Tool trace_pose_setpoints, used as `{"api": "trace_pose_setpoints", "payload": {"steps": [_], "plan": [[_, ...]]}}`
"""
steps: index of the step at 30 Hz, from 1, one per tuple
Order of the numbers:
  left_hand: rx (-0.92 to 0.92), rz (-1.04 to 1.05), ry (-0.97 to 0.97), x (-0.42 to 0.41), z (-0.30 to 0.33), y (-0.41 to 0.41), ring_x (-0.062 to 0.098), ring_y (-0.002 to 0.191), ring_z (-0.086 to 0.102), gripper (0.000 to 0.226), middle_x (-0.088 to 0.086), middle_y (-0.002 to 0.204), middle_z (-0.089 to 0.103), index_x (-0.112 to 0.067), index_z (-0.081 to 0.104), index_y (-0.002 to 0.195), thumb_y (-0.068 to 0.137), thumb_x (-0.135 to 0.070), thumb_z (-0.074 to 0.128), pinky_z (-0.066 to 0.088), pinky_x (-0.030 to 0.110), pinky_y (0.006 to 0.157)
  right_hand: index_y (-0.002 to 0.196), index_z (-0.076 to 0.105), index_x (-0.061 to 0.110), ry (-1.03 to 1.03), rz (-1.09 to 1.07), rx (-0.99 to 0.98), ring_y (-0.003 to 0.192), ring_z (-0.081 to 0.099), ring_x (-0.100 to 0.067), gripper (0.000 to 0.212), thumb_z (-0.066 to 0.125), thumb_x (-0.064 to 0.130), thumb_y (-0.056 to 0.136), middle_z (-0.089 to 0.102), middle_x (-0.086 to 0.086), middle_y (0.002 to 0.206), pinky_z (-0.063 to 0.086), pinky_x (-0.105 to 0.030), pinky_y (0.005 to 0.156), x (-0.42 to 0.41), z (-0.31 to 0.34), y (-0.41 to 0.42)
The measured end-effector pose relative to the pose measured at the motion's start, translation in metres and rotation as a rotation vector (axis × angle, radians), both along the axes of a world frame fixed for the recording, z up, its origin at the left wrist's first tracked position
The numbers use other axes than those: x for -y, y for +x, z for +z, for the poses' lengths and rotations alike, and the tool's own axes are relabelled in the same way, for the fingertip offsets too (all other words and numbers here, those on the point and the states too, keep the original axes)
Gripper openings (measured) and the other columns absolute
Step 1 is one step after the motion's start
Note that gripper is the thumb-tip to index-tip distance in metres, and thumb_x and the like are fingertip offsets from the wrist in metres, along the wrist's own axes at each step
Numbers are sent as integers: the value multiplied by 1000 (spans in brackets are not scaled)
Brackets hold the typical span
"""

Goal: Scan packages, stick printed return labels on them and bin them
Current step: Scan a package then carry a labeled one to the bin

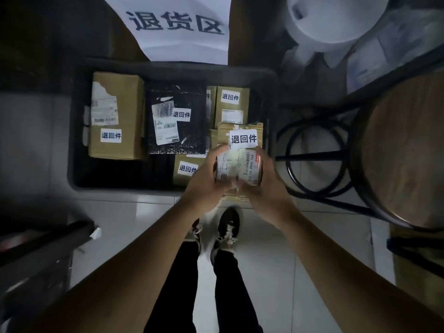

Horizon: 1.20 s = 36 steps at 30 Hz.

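Both hands, the left hand (208, 175) and the right hand (260, 183), grasp a small cardboard package (240, 150) bearing a white return label (243, 139), held over the near right corner of a dark bin (79, 150) of labelled parcels on the floor.

Parcel returns corner of a courier depot or stockroom

A dark bin (79, 145) on a pale tiled floor (134, 212) holds cardboard boxes (115, 116) and a black mailer (176, 118), each with shipping labels and a white sticker reading 退回件 (111, 135) (returned item); a white sign (177, 25) behind reads 退货区.
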<state>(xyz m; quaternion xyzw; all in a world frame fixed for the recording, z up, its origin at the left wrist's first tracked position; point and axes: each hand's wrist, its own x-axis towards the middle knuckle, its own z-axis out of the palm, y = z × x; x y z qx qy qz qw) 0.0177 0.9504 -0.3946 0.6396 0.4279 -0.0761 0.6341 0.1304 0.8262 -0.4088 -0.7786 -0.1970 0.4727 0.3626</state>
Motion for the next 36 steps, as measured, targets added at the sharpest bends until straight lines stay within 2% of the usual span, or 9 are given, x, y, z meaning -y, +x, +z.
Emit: {"api": "trace_pose_setpoints", "payload": {"steps": [2,4,7,12,16,20,26,32,36], "plan": [[-22,-24,22,-8,-28,5,-8,108,59,78,-10,144,48,-36,32,148,86,-15,75,52,20,92,147,11,49,-24,10,16,114,63,-17,81,67,32,91,53,1,139,55,-44,93,-7,-35,0],[-59,-38,45,-9,-53,9,14,108,65,77,-7,142,51,-33,31,149,88,-13,73,54,24,81,145,8,53,-46,8,16,120,59,-20,81,65,29,92,47,-1,146,53,-46,96,-11,-64,-2],[-114,-62,95,-8,-82,14,43,119,56,78,5,144,53,-33,30,150,88,-16,73,49,48,98,145,7,53,-80,7,15,129,52,-23,83,65,26,93,41,-1,152,49,-48,102,-16,-95,-2],[-192,-163,324,-4,-118,17,23,135,45,79,7,147,47,-26,33,152,86,-20,76,36,25,107,148,6,45,-132,54,11,127,53,-24,86,66,23,92,43,-6,148,49,-47,102,-20,-124,4],[-306,-286,547,0,-136,24,29,125,44,78,14,135,43,-28,31,153,88,-31,73,45,39,101,152,5,36,-182,80,9,104,62,-16,88,67,19,92,58,-1,126,53,-31,84,-24,-140,11],[-422,-398,674,3,-147,21,27,120,45,83,11,129,42,-37,19,154,90,-27,70,51,37,86,150,6,32,-203,81,34,94,61,-11,87,65,7,91,56,2,117,56,-27,79,-28,-148,12],[-481,-393,643,2,-151,22,27,113,48,82,11,121,41,-43,12,150,93,-18,64,43,34,69,151,5,29,-217,113,103,101,56,-8,89,64,4,90,55,2,125,49,-21,79,-27,-151,10],[-423,-384,555,-2,-142,23,29,114,52,79,12,122,42,-39,19,151,90,-37,69,52,41,81,152,8,29,-239,101,127,122,55,-25,95,74,12,85,45,-11,143,53,-41,95,-31,-141,10],[-408,-397,544,-1,-128,24,29,114,52,84,11,122,43,-36,18,151,88,-34,73,51,40,87,154,14,24,-274,129,189,132,45,-28,95,75,13,83,33,-9,151,47,-42,104,-34,-123,12]]}}
